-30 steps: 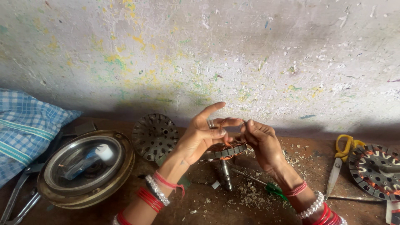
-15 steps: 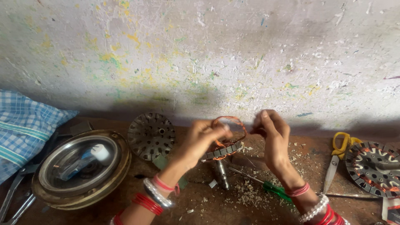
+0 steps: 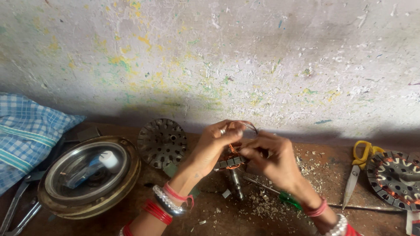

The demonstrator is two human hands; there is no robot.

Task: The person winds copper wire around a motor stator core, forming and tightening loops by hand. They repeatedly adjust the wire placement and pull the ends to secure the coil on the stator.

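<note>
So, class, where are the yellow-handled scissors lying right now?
In the head view, the yellow-handled scissors lie at the right of the bench near the wall, blades pointing toward the camera, between the right hand and the copper-wound stator.

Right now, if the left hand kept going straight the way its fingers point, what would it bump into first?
The left hand points up and right, so it would probably meet the copper wire first, then the right hand close beside it. Depth is hard to judge here.
</note>
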